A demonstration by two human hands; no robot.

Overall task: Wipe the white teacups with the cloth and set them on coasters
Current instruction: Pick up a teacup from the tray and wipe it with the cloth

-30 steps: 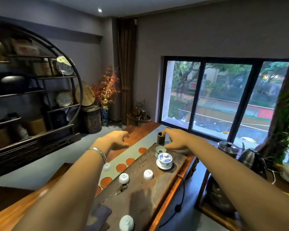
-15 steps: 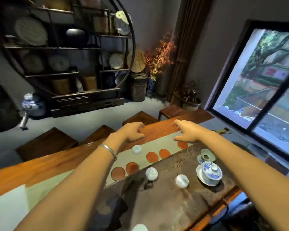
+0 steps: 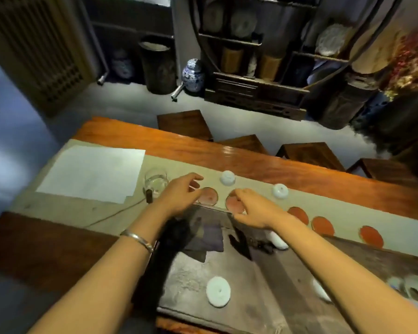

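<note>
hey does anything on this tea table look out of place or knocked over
Nothing looks spilled or broken. Two white teacups sit upside down on the table runner beyond the row of round coasters, not on them. The dark cloth lies crumpled on the tea tray.

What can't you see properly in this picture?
- White teacup on the dark stone tea tray, head view: mostly hidden under the right forearm.
- Another white cup: partly hidden by the same arm.
- Round red coaster: partly covered by the right hand.
- Blue-and-white dishes: cut off by the right edge.
- Shelf items: too blurred.
</note>
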